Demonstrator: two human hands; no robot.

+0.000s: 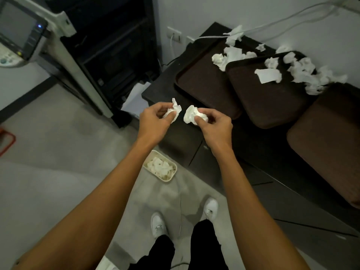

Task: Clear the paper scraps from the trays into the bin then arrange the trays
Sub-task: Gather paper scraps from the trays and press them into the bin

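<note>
Three dark brown trays lie on a dark cabinet top: a left tray [202, 88], a middle tray [266, 98] overlapping it, and a right tray [327, 133]. White crumpled paper scraps [303, 73] lie across the far parts of the left and middle trays and on the cabinet behind them. My left hand [153, 121] pinches a crumpled scrap [175, 109]. My right hand [214, 125] pinches another scrap [192, 114]. Both hands hover over the cabinet's front left corner. On the floor below stands a cream bin [160, 166] holding several scraps.
A large copier [64, 47] stands at the left against the wall. Wall sockets [174, 35] and white cables [272, 24] run behind the cabinet [253, 172]. My white shoes [211, 208] stand on the grey floor near the bin. A red-edged object [5, 142] lies at far left.
</note>
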